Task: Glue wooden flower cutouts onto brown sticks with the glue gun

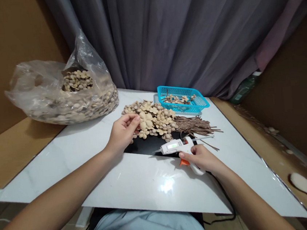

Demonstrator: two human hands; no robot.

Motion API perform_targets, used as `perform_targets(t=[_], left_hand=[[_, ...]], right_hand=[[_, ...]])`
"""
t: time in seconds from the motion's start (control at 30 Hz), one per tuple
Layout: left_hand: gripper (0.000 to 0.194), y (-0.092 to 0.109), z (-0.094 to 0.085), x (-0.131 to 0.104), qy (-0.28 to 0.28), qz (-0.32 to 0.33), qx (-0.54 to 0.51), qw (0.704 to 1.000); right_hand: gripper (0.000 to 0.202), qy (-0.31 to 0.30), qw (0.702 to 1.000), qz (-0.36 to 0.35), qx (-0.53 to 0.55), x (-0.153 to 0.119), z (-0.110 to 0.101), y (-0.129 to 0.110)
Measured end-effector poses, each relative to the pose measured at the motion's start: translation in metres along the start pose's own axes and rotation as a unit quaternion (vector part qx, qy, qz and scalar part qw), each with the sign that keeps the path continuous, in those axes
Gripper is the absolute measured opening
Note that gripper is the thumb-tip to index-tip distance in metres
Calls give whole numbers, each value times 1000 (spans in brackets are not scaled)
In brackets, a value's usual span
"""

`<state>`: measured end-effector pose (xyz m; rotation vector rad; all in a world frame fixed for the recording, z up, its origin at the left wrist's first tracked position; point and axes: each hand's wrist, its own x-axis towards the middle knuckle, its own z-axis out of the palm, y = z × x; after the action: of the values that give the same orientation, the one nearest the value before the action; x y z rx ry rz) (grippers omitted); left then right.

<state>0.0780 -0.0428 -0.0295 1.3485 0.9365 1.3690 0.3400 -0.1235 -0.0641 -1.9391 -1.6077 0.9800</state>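
Note:
My left hand (122,131) pinches a beige flower-shaped piece (145,121) at the left side of a pile of similar flower pieces (161,119). The pile lies partly on a black mat (141,145). My right hand (201,156) is wrapped round the handle of a white glue gun (173,146) with an orange trigger, its nozzle pointing left over the mat's front edge. A clear glue stick sticks out of the gun's back. Just behind the gun lies a bundle of thin brown stems (197,125).
A blue basket (196,106) holding assembled flowers stands at the back right of the white table (116,181). On the left bulges a clear plastic bag (50,100) full of flower pieces. A black cable runs down by my right forearm.

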Motion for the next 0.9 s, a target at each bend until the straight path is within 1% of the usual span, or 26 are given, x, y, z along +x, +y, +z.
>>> perform_targets(t=[0.07,0.1,0.2,0.3,0.37,0.43,0.47,0.5,0.53,0.57,0.6,0.63,0.73,0.83,0.9], left_hand=[[30,0,1,-3,-12,5,22,1000],[31,1,2,-4,-20,9,27,999],[33,1,3,-7,-41,12,32,999],[33,0,4,-9,-60,12,37,997],[33,-1,5,-10,-73,13,40,996],[33,-2,7,-12,-85,12,42,995],[33,-3,7,-13,-90,12,43,995],[33,-4,8,-14,-93,12,44,995],[33,-5,8,-15,-97,10,47,994],[33,-6,8,-16,-101,7,52,993],[32,-7,8,-17,-105,4,58,993],[32,-8,8,-17,-110,2,63,992],[30,-10,8,-17,-123,-1,70,990],[31,-10,9,-18,-125,1,62,990],[32,-8,9,-18,-126,-3,60,990]], right_hand=[[55,-27,999,3,-26,3,-4,3],[57,-30,999,-2,-45,3,-5,4],[60,-12,992,-31,-122,-1,-5,3],[64,-2,977,-49,-209,-8,-7,-2],[65,9,965,-46,-259,-10,-16,-4],[62,35,955,-47,-291,-6,-30,-3],[58,52,951,-58,-298,-1,-38,-2],[52,65,947,-83,-302,5,-46,0],[43,72,942,-128,-301,12,-53,2],[30,71,937,-182,-289,20,-58,5],[19,67,934,-208,-283,28,-61,7],[14,60,932,-227,-277,36,-62,10],[21,52,929,-259,-259,55,-55,16],[18,77,931,-266,-239,63,-47,19],[17,100,933,-270,-217,63,-49,17]])
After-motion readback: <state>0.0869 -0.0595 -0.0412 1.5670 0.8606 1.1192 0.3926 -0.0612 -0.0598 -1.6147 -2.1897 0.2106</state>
